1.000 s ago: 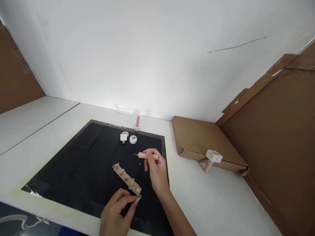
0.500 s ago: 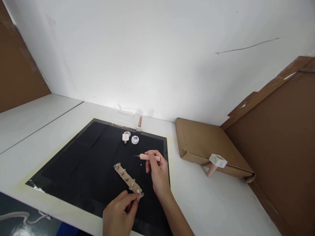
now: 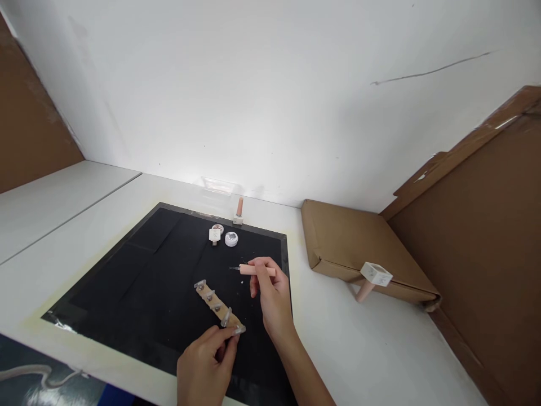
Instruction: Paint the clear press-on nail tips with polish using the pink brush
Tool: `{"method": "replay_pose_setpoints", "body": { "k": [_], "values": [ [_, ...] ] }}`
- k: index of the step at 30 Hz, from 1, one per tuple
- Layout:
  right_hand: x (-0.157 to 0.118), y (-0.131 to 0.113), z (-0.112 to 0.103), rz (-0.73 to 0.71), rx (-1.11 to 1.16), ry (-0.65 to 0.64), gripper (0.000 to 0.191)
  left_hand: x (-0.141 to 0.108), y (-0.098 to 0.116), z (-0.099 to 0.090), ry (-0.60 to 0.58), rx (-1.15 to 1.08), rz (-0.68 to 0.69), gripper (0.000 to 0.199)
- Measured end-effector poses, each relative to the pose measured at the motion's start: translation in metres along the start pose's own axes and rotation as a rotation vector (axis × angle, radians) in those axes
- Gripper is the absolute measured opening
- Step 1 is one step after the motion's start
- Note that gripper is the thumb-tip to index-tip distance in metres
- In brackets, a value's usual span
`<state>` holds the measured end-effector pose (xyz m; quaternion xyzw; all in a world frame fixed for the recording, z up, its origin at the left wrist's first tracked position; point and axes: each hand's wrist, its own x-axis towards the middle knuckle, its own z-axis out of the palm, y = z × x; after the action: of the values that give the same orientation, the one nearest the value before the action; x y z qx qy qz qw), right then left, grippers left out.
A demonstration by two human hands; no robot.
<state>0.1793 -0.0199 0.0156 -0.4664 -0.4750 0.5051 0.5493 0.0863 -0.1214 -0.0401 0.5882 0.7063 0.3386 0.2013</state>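
Note:
My left hand [image 3: 206,361] pinches a clear false nail tip [image 3: 240,329] at the near end of a narrow wooden strip [image 3: 214,301]. The tip meets the strip's end; whether it is seated there I cannot tell. Several more clear nail tips sit crosswise along the strip on small round studs. In my right hand [image 3: 273,290] is a nail polish brush [image 3: 257,270] with a pink handle cap, held level, its thin dark bristles pointing left, apart from the strip.
Beyond the strip on the black mat [image 3: 139,270] are an uncapped white square bottle [image 3: 214,235] and a small round pot [image 3: 231,239]. A pink-capped bottle [image 3: 239,212] stands at the mat's back edge. Another lies near a cardboard box [image 3: 359,242] on the right.
My left hand has brought the nail tip slightly up onto the strip's near end, covering the pale round dot there. My right hand and the brush have hardly moved.

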Motion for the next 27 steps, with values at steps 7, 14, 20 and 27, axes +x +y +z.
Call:
{"method": "replay_pose_setpoints", "body": {
  "k": [7,14,20,27],
  "values": [
    [0.000,0.000,0.000,0.006,0.008,-0.002,0.038,-0.005,-0.008,0.002,0.041,0.010,0.065,0.019],
    [-0.001,0.000,0.000,0.012,0.015,-0.005,0.037,-0.010,-0.012,0.006,0.114,0.006,0.154,0.043],
    [-0.001,0.000,0.001,0.018,0.015,-0.003,0.035,-0.009,-0.009,0.003,0.093,0.022,0.203,0.054],
    [0.000,0.001,0.001,0.016,0.009,-0.002,0.035,-0.007,-0.008,-0.001,0.051,0.023,0.187,0.045]
  ]
}}
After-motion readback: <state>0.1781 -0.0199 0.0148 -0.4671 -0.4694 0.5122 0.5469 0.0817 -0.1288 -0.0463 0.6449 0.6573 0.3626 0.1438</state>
